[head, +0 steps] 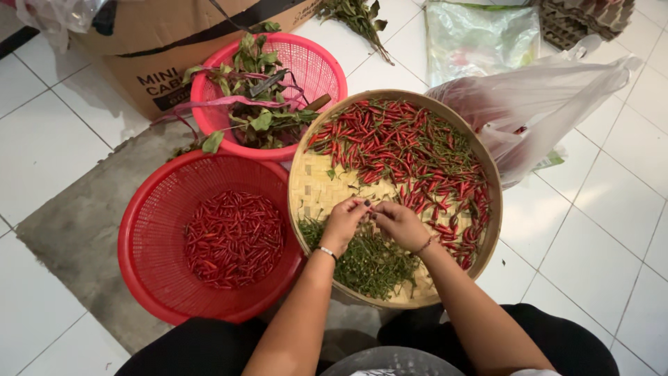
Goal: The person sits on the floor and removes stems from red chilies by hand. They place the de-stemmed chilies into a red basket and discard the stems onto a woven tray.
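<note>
Head view shows me both hands meeting over the round woven bamboo tray [306,188], close to its near edge and a little left of its middle. My left hand [344,224] is curled, fingertips pinched together toward the right hand [399,224], which is curled the same way with its fingertips pressed against the left's; between them sits something very small, which I take to be a single red chilli [371,207], though it is too tiny for me to tell its long axis or which end points where. On the far and right part of the tray lies a broad heap of thin red chillies with green stalks [403,150], their long axes running every way, many slanting from far left to near right. At the tray's near edge, under my wrists, is a mound of loose green stalks [372,268]. Touching the tray's left edge is a large round red plastic mesh basket [149,237] holding a pile of stalkless red chillies [233,239], again lying in all directions. Beyond that, against the tray's far left edge, a smaller pink-red mesh basket [320,69] holds leafy green and purple stems [257,104]. A brown cardboard box [146,42] stands behind it. A thin clear plastic bag [536,104] lies against the tray's far right edge on the white tiled floor [598,209].
</note>
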